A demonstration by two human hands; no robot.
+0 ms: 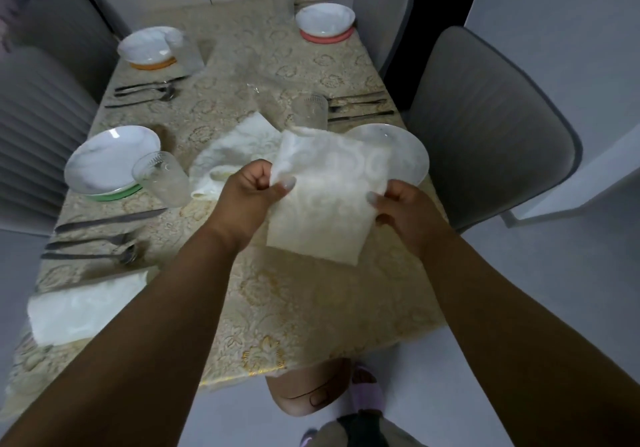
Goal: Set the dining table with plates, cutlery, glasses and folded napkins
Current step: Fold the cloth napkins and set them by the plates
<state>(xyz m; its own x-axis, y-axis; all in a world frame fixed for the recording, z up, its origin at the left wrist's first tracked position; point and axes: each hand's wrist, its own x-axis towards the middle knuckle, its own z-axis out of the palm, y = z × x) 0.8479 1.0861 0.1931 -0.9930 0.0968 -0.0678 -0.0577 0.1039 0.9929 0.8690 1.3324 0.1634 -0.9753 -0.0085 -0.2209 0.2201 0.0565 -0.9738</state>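
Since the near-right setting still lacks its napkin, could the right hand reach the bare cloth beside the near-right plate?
Probably yes. The right hand and left hand pinch the folded napkin right beside the near-right plate, with nothing in between; the left hand would need to let go.

Bare, sleeveless forearms, pale polished nails (glossy), and a lilac slipper [367, 393] on one foot.

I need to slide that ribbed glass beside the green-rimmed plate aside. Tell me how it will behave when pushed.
The ribbed glass is tall for its base, so a push near the rim could probably tip it; push low. It stands on a textured tablecloth, which may drag rather than let it glide. It looks like clear glass, likely fragile, and it sits close against the plate, so it could knock that.
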